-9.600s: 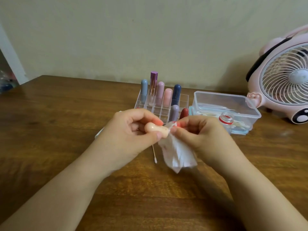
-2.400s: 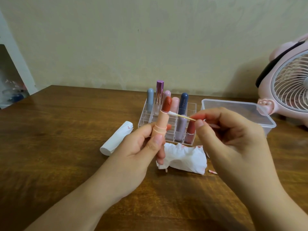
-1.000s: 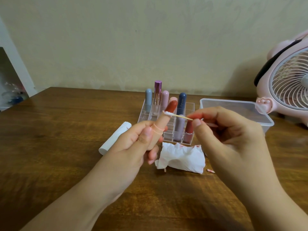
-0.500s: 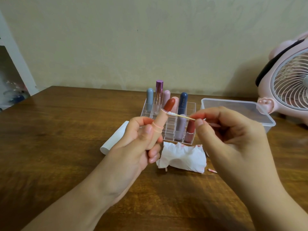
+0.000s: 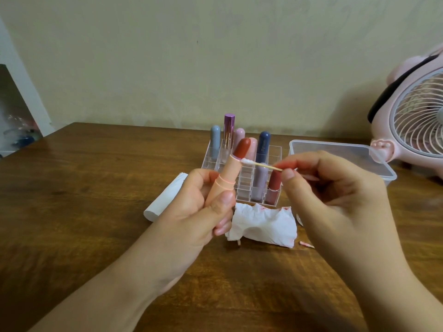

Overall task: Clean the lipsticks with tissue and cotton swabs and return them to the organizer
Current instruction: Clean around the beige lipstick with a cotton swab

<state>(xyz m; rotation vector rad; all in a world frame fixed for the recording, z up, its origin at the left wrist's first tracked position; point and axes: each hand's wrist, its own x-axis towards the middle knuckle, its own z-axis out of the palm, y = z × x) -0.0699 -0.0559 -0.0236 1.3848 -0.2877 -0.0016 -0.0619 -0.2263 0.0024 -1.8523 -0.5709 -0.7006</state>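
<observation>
My left hand (image 5: 191, 212) grips the peach lipstick (image 5: 224, 178) upright, fingers (image 5: 223, 204) curled round its lower barrel, just in front of the clear organizer (image 5: 242, 178). The red bullet is wound out and leans a little toward the organizer. My right hand (image 5: 335, 195) pinches a cotton swab (image 5: 261, 164) between thumb and forefinger; the stick lies nearly level, and its white tip touches the lipstick at the rim where the red bullet meets the peach tube.

The organizer stands on the wooden counter (image 5: 84, 212) with several capped lipsticks in it: a grey-blue one, a shiny purple one, two pink ones and a dark blue one at the back, a lilac one and a dark red one in the front row. Just before the organizer lies a crumpled tissue (image 5: 263, 224) with red smears, and a used swab piece (image 5: 306, 244) lies on the counter beside the tissue. Left of the organizer, partly behind my left hand, lies a white roll (image 5: 165, 200). Right of the organizer sits a clear lidded box (image 5: 335, 149), and beyond it a pink fan (image 5: 417, 121).
</observation>
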